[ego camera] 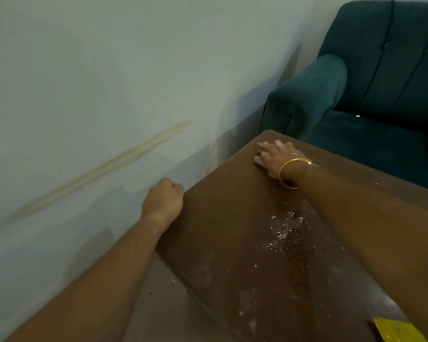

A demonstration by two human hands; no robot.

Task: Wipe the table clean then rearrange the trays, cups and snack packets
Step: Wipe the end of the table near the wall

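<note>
Fingers (265,150) of right hand (277,157) lie spread flat on smooth brown table (232,218), tips apparently whitened by white powder (284,225); left hand (163,198) is fisted beside the table edge.

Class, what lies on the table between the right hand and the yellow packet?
Scattered white crumbs and smears on the table, seen in the head view.

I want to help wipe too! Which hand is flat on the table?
The right hand, wearing the gold bangle, lies flat near the far corner of the table. The left hand is a fist beside its edge.
</note>
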